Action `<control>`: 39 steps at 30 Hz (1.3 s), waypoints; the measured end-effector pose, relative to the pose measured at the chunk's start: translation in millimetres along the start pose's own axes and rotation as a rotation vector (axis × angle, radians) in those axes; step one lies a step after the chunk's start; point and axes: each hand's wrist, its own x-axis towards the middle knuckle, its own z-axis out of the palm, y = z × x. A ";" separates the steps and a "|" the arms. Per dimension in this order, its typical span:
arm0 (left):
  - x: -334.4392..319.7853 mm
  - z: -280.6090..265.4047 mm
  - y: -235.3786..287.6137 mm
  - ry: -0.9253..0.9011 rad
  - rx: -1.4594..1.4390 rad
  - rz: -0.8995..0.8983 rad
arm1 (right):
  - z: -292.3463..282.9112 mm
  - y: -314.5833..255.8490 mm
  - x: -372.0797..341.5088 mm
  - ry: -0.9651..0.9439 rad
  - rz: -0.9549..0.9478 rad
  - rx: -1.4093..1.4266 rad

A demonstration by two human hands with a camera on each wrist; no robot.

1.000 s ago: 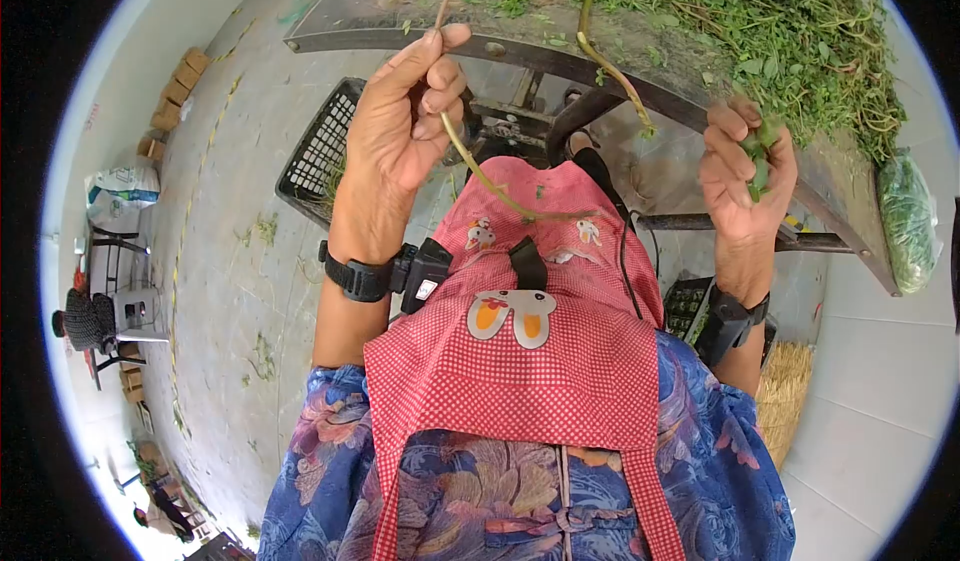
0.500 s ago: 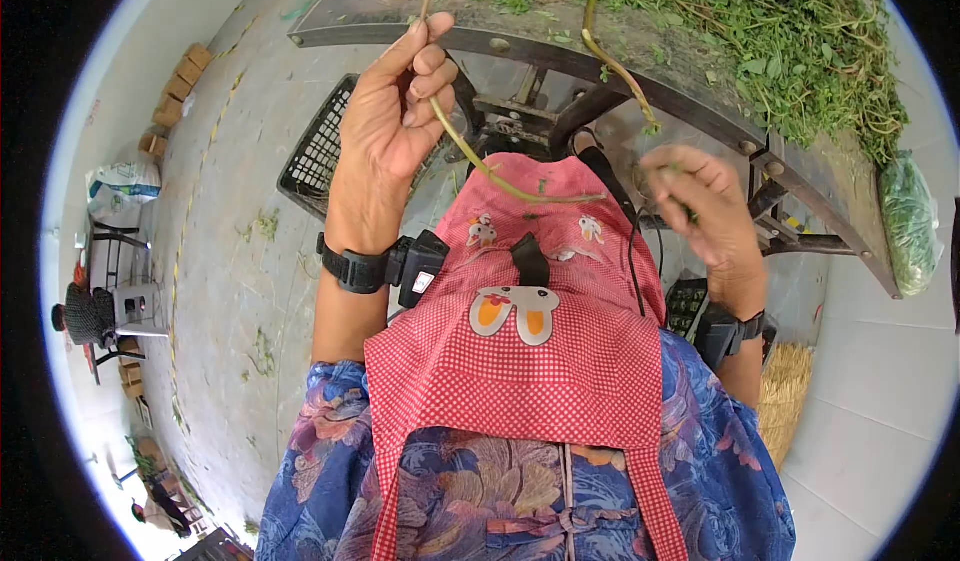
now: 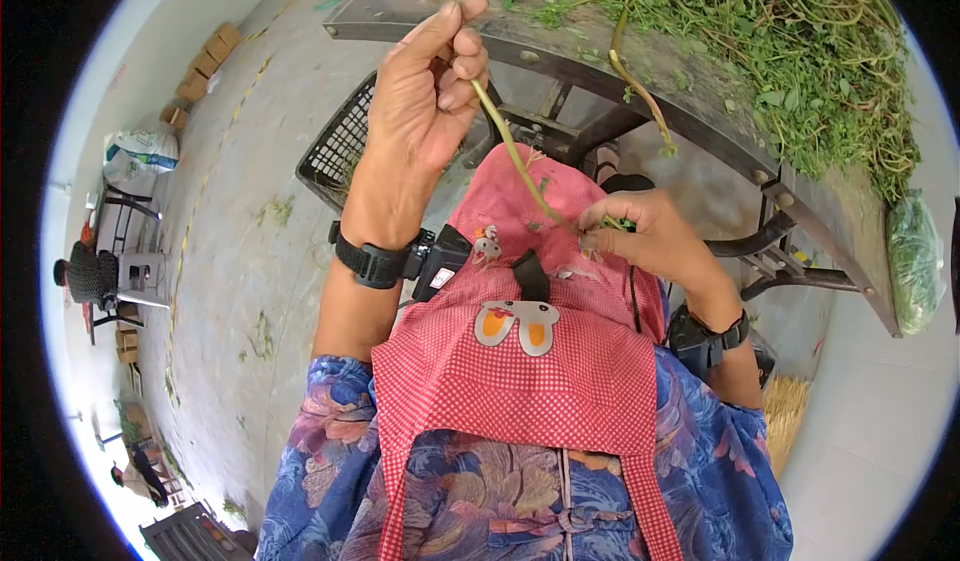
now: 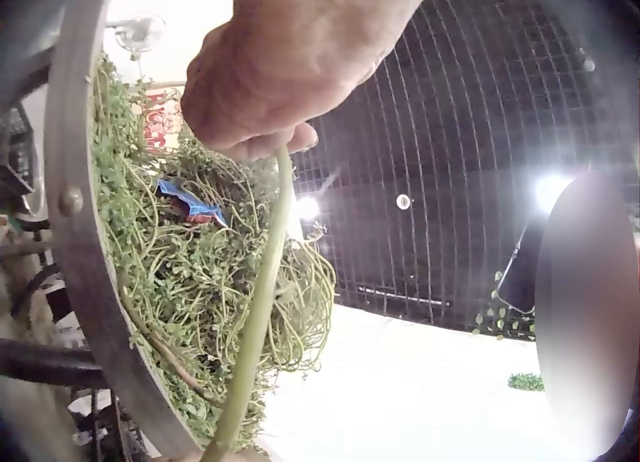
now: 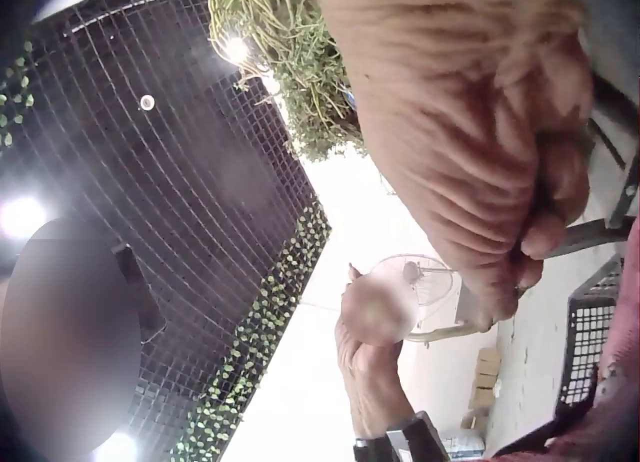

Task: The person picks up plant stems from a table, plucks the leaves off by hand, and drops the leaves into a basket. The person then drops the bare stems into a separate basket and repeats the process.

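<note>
The left hand [image 3: 425, 91] pinches a long green stem [image 3: 512, 151] near its upper part, in the head view. That stem slants down over the red apron to the right hand [image 3: 655, 236], whose thumb and fingers pinch its lower end, with a bit of green leaf at the fingers. In the left wrist view the stem [image 4: 258, 312] runs down from the left hand [image 4: 290, 82]. The right hand [image 5: 480, 152] has curled fingers in the right wrist view. Another stem [image 3: 640, 91] hangs over the table's edge.
A heap of leafy stems [image 3: 790, 61] covers the back right of the table [image 3: 420, 21]. A filled plastic bag [image 3: 912, 261] is at its right end. Below stands a black crate [image 3: 345, 141]. Farther left are boxes [image 3: 205, 61] and a seated person [image 3: 90, 273].
The right hand has moved left and down from beside the table's edge to the stem's lower end, which it now pinches. The left hand keeps its hold; the head view has shifted slightly.
</note>
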 end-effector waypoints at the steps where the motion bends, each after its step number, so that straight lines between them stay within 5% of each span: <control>1: -1.4 2.0 -0.4 0.022 0.021 0.020 | 1.2 0.4 1.5 -0.005 -0.004 0.004; 7: -0.6 -3.6 5.1 0.058 0.045 0.077 | 3.4 4.3 6.2 0.034 -0.050 0.032; 12: -8.4 3.3 7.1 0.026 0.201 0.092 | -0.6 -7.0 7.4 0.004 0.190 0.358; 14: -10.9 1.5 6.0 -0.106 0.197 0.006 | -1.7 -6.0 8.2 -0.019 0.176 0.383; 22: -8.8 3.7 17.3 0.009 0.371 0.112 | -2.8 -22.7 13.9 -0.170 0.085 0.516; 24: -6.0 3.4 29.2 -0.010 0.386 0.228 | -1.9 -32.0 17.7 -0.013 0.141 0.284; 25: -4.1 2.2 44.9 0.001 0.399 0.253 | -1.8 -30.3 19.3 -0.035 0.120 0.282; 27: -9.3 2.7 82.8 0.085 0.656 0.650 | -6.1 -19.8 13.4 0.146 0.143 0.437; 30: -27.0 12.7 114.3 0.197 0.906 0.810 | -13.4 -11.9 6.3 0.262 0.146 0.492; 31: -30.7 -5.9 127.8 -0.082 1.011 0.813 | -15.0 -8.1 3.9 0.244 0.141 0.490; 32: -25.7 -18.2 129.9 -0.071 1.015 0.821 | -15.2 -2.6 1.4 0.283 0.137 0.542; 34: -12.8 -46.0 131.4 0.181 1.195 0.816 | -13.9 5.0 -5.0 0.313 0.135 0.589; 38: 18.7 -158.0 127.3 0.414 1.337 0.480 | -13.3 8.0 -14.9 0.348 0.108 0.669; 39: 20.2 -186.9 125.7 0.461 1.665 0.379 | -13.3 7.0 -17.6 0.352 0.112 0.681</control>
